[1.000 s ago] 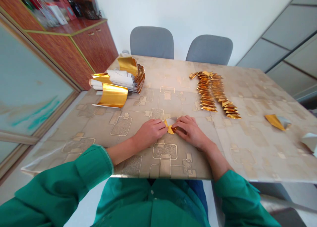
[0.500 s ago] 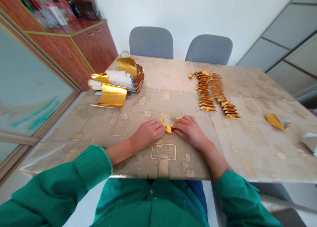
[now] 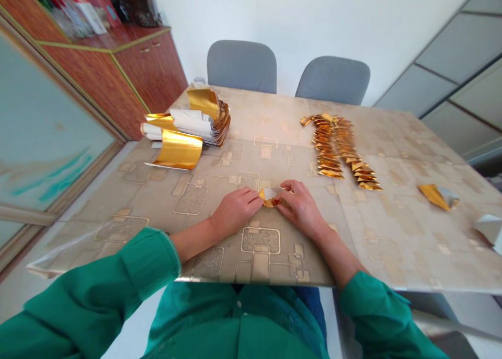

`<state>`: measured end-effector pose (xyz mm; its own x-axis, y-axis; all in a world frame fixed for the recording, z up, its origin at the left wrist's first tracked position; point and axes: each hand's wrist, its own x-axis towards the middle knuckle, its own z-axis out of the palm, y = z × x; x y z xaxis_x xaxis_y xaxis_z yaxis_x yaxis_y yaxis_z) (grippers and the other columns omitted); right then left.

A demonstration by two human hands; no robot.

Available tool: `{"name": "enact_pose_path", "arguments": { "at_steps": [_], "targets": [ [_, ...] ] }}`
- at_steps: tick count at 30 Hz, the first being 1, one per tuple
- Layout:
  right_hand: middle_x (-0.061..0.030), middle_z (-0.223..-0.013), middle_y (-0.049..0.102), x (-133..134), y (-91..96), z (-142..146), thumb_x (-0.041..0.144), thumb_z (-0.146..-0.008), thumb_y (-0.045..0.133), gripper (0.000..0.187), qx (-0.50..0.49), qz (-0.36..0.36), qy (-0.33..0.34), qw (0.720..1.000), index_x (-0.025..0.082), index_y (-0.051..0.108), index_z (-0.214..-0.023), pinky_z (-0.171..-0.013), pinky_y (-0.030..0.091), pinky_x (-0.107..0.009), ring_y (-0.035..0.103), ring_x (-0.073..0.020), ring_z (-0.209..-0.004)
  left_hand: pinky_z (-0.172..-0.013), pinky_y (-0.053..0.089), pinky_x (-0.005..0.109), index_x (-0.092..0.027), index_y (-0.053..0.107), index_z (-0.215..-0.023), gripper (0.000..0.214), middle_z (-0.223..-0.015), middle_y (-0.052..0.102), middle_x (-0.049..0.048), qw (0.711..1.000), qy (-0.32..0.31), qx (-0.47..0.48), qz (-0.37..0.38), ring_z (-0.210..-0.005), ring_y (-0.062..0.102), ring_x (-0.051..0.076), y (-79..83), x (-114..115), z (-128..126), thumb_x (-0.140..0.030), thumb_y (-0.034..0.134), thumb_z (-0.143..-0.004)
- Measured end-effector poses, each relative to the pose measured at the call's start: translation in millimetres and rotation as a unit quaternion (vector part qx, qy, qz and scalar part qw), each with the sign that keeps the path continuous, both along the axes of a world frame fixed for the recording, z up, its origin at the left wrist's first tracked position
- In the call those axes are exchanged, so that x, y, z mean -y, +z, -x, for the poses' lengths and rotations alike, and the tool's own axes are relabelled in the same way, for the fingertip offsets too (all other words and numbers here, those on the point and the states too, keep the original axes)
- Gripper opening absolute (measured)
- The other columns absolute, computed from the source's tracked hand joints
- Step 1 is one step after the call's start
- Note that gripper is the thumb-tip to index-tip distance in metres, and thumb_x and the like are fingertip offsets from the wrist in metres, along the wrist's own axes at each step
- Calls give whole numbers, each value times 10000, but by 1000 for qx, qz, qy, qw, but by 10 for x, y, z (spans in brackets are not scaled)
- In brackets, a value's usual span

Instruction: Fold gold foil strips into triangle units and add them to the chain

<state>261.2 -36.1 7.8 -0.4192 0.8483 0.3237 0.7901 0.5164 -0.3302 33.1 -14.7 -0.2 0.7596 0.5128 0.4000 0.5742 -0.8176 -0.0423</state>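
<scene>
Gripped at both ends by closed fingers of the left hand (image 3: 235,211) and right hand (image 3: 301,210): one paper (image 3: 270,194), on the table (image 3: 392,212), toward the near edge. Gold outside, pale grey inside, part-folded into a small hollow. Farther out: two rows of folded gold pieces (image 3: 327,151), one stack of sheets (image 3: 202,123), two chairs (image 3: 241,66).

Likely a home: tablecloth (image 3: 392,207), chairs (image 3: 241,66), cabinet (image 3: 155,77)

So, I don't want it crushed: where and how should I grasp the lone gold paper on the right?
Probably by the gold left part of the lone gold paper, pinched lightly from its left: the pale right end looks flared.
</scene>
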Motion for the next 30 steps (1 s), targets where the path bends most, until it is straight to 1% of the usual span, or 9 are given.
{"name": "enact_pose_path", "arguments": {
  "at_steps": [3,7,11,14,18,21,23,27,30],
  "targets": [
    [-67,-1014,650,-20,-22,1,211,-926,582,64,-16,25,15,999,236,640,-920,-829,433,-364,567,-219,-942,-719,470,296,-145,680,-901,196,-852,660,60,1000,2,18,19,-812,566,191,1,-1,-3,-195,513,-990],
    [-25,-899,700,-28,-1,0,242,-949,587,72,-11,9,26,1000,237,636,-897,-855,371,-361,568,-204,-907,-776,489,309,-151,691,-935,185,-889,673,58,997,14,44,69,-853,578,198,14,4,6,-217,527,-987],
    [-25,-892,704,-24,12,-6,254,-953,589,86,-19,1,32,999,224,646,-897,-814,353,-340,554,-199,-901,-810,491,326,-156,688,-962,183,-910,673,57,992,27,55,108,-866,578,202,26,5,26,-245,530,-989],
    [-29,-906,699,-34,1,-12,260,-961,572,96,-36,21,37,998,220,646,-915,-801,361,-329,551,-200,-903,-799,488,319,-158,684,-956,171,-909,671,52,989,33,71,125,-866,587,198,25,-8,35,-246,540,-985],
    [-25,-891,695,-53,-14,-23,280,-970,559,116,-60,48,26,997,218,650,-932,-813,371,-329,557,-194,-882,-779,483,310,-164,686,-952,143,-894,670,42,984,46,98,143,-858,595,195,23,-20,42,-240,566,-973],
    [-24,-875,692,-65,-27,-29,292,-972,559,139,-70,58,26,996,220,661,-911,-811,379,-328,560,-190,-868,-788,479,317,-164,691,-923,138,-893,667,46,983,46,95,151,-872,592,204,23,-20,50,-245,585,-962],
    [-24,-865,692,-76,-43,-26,294,-971,560,147,-79,60,27,995,218,666,-903,-806,385,-327,563,-188,-853,-788,479,320,-166,694,-947,127,-905,676,46,981,48,101,158,-878,599,208,20,-28,54,-242,593,-957],
    [-19,-839,698,-97,-71,12,269,-957,573,121,-113,68,0,991,215,672,-913,-773,395,-317,569,-183,-812,-781,477,309,-182,680,-1025,110,-939,709,32,966,85,135,203,-877,629,200,23,-65,44,-216,626,-936],
    [-2,-784,681,-94,-64,54,237,-926,604,73,-131,85,-45,987,229,667,-961,-742,388,-305,565,-186,-796,-727,460,280,-179,654,-968,72,-873,698,12,949,123,154,245,-801,630,176,52,-79,24,-212,666,-905]
  ]
}}
